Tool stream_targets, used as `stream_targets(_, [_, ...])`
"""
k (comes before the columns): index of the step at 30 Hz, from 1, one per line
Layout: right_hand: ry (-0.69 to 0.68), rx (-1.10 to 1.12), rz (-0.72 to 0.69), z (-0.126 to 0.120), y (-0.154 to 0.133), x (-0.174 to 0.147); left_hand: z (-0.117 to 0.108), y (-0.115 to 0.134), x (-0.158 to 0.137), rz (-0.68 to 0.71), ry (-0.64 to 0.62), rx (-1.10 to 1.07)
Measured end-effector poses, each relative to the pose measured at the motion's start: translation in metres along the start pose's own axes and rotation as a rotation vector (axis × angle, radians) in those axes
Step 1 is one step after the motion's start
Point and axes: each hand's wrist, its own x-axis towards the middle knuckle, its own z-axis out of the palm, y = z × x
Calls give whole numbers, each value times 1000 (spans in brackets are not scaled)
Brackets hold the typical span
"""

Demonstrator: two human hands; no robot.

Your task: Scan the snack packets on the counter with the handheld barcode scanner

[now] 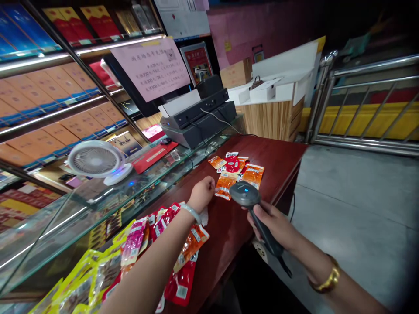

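My right hand [270,222] grips a dark grey barcode scanner [245,194] by its handle, with a small blue light lit on its head. My left hand [203,192] is closed, its fingertips at the left edge of an orange snack packet [225,185]. That packet lies at the front of a small pile with red packets [233,165] and another orange packet [253,174]. Beneath and beside my left forearm are several more packets: yellow ones [78,279], a magenta one [134,242], an orange one [193,244] and a red one [180,283].
The packets lie on a dark red wooden counter [219,231] beside a glass display case [157,185]. On the glass stand a white fan [94,158] and dark electronic boxes [199,117]. A metal railing [369,109] is at the right; shelves of boxed goods [49,87] rise at the left.
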Motion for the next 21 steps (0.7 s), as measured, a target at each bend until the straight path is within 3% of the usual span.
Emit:
stream_targets(6, [-35,32,-5,13,-6,0,-29,5,-65,90,56,133])
stream_targets(13, [-130,77,53,29,-2,-3,-47,-2,-102,106,119,262])
stream_targets(17, [-189,94,82,36,5,0,-66,-18,-117,16,21,399])
stream_targets(21, [-260,69,89,40,16,11,-95,-42,-121,-70,-218,612])
